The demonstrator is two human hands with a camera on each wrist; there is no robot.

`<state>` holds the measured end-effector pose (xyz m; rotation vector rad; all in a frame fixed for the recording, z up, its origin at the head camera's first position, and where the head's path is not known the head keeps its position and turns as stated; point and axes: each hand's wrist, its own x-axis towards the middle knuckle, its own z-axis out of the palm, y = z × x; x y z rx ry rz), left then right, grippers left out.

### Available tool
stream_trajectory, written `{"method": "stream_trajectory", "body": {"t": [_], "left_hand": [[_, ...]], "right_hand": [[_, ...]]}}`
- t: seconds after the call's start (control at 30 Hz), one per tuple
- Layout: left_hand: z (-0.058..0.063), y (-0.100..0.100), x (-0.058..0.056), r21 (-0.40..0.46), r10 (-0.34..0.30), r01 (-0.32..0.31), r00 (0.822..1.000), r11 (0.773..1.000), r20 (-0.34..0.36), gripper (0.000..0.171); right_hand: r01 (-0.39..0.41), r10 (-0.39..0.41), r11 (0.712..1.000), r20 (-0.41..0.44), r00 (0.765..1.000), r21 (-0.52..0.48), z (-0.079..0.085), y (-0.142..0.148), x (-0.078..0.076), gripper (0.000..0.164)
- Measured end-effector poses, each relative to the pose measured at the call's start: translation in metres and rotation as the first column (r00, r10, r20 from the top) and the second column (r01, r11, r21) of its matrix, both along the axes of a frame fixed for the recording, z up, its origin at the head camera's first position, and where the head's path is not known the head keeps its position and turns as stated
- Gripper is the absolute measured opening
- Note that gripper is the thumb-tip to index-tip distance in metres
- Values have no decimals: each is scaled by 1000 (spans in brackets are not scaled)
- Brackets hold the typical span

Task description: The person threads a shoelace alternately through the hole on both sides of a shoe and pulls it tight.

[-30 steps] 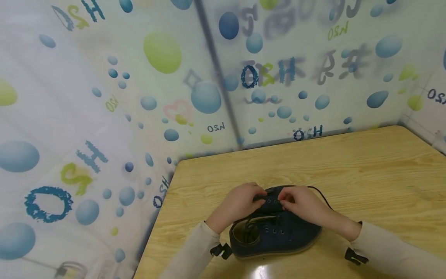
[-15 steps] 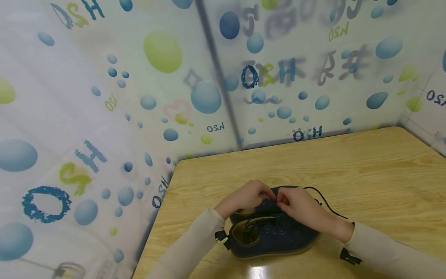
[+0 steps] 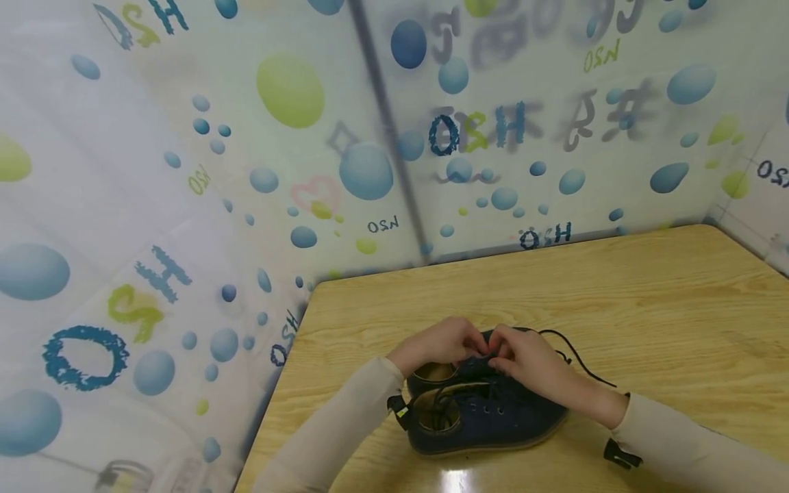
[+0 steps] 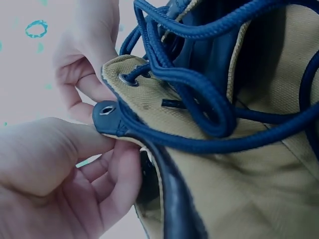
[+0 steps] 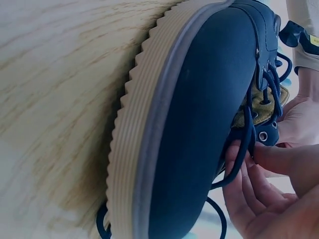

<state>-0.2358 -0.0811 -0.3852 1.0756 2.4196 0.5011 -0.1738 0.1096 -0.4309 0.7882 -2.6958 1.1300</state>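
Two navy lace-up shoes lie side by side, toes to the right: the near shoe (image 3: 511,424) and, behind it, the far shoe (image 3: 473,368), partly covered by the hands. My left hand (image 3: 444,342) pinches the far shoe's eyelet flap (image 4: 108,119) between thumb and forefinger in the left wrist view. Close against it, my right hand (image 3: 533,359) has thumb and forefinger together on a dark shoelace (image 5: 243,152) beside the eyelets; the tip is hidden. Loose blue lace (image 4: 209,144) loops over the near shoe's tan lining in the left wrist view.
Both shoes stand on a wooden table (image 3: 616,308). A dark lace (image 3: 576,356) trails over it past the far shoe's toe. Black clips (image 3: 622,454) hang at both cuffs. A patterned curtain (image 3: 345,89) rises behind the table's back edge.
My left hand has moved right along the far shoe to meet my right fingertips, uncovering the shoe's heel opening. The trailing lace on the right lies farther out over the table.
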Motion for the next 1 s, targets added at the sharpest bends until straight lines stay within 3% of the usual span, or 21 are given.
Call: {"method": "stream_trajectory", "body": {"t": [0.13,0.23,0.3,0.37,0.4,0.47,0.53,0.6,0.73,0.87,0.9,0.93,0.97,1.0], "left_hand": [[1,2,0,-4,-27,26,993,1000,-117,15],[2,3,4,4,36,-36,975,999,-219,13],[2,3,6,59,146,-137,969,989,-200,13],[2,2,8,167,266,-249,960,954,-91,12],[3,1,8,238,314,-305,949,922,-2,11],[5,0,7,397,340,-399,916,827,212,12],[10,-1,6,535,264,-443,887,720,380,12],[16,-2,6,633,144,-472,855,613,498,15],[35,-1,10,753,-18,-505,826,422,564,17],[57,-3,14,821,-58,-522,835,233,547,19],[61,-4,15,830,-54,-519,841,204,539,18],[65,-5,16,835,-45,-517,845,191,533,17],[67,-6,17,837,-19,-508,853,204,522,16],[68,-7,18,832,21,-501,859,238,512,14]], "right_hand": [[-15,15,1000,60,998,-9,0,2,-1,9],[-19,20,1000,78,997,-10,1,4,-1,4],[-19,20,1000,78,997,-7,2,5,-1,3],[-21,21,1000,73,997,-4,3,5,0,5],[-20,20,1000,69,997,0,3,6,0,6],[-18,18,1000,57,998,11,4,6,-1,6],[-13,12,1000,38,999,27,5,7,-2,5],[-2,1,999,9,1000,48,4,7,-3,3],[15,-12,997,-36,999,74,4,8,-4,3],[7,-3,997,-45,999,83,4,8,-5,3],[2,2,996,-48,999,88,4,8,-6,3],[-2,7,995,-53,999,95,4,9,-7,3],[-5,11,995,-52,999,99,5,10,-8,3],[-11,16,995,-49,999,104,5,11,-10,5]]}}
